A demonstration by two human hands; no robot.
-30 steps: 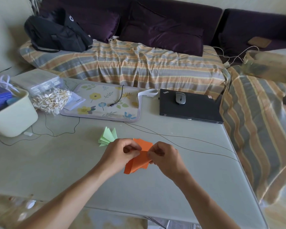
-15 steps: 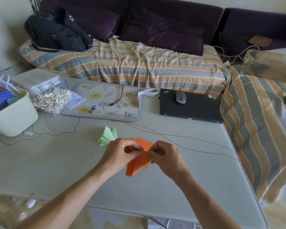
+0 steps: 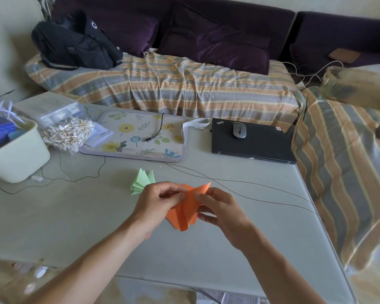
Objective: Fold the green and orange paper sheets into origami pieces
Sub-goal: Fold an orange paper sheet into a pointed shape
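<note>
My left hand and right hand pinch the orange paper above the surface; green piece lies just left

1. Basket at frame's left edge on the table.
2. Mat centre, laptop to its right.
3. Mouse on the laptop.
4. Backpack upper left, on the sofa behind the table.

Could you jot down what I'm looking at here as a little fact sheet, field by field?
Activity: person folding paper at a table
Left hand: pinches the orange paper
Right hand: pinches the same sheet
Green paper piece: already folded, lying just beyond the left hand
Also on the table: closed laptop with a mouse on top, floral mat
</note>
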